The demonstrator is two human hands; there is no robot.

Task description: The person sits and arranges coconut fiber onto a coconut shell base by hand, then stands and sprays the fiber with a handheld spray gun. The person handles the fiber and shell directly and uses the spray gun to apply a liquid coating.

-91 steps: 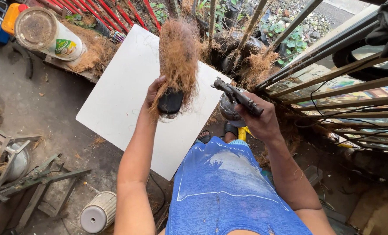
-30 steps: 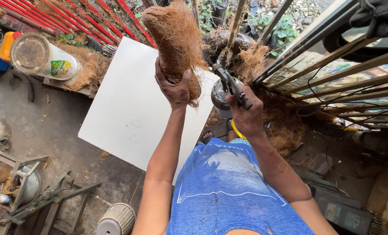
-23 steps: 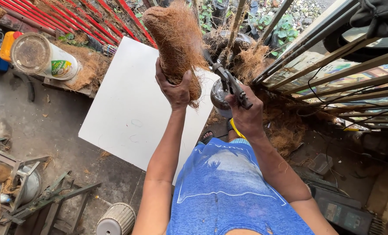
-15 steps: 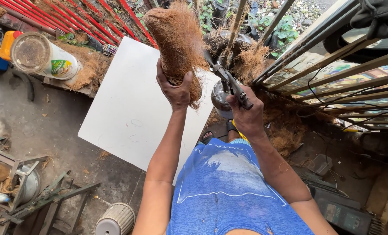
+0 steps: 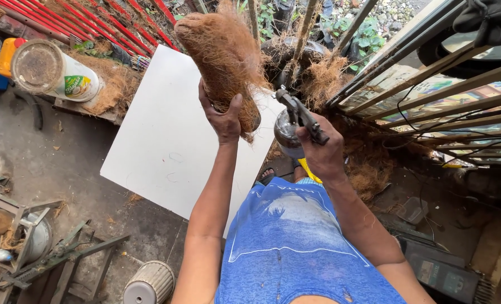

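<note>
The left hand (image 5: 223, 115) is wrapped around the lower end of a brown coconut-fibre bundle (image 5: 222, 56), thumb pressed against its side, holding it raised above the white board (image 5: 166, 141) that leans on the ground in front of the person. Three seconds ago the bundle hung lower, over the middle of the board; since then it has been lifted and tipped so that its shaggy top points up and to the left, and over the last second it has barely shifted. The right hand (image 5: 322, 149) is closed around the handle of a metal spray gun (image 5: 293, 125), whose round cup sits just right of the bundle's lower end with the nozzle aimed toward it; the gun has come closer to the fibre than it was three seconds ago and is now just beside it, whether touching cannot be told. Loose coconut fibre (image 5: 329, 79) lies heaped behind the gun near the slanted wooden slats (image 5: 430, 84). A white plastic jar (image 5: 53, 70) rests on its side at upper left, unmoved.
</note>
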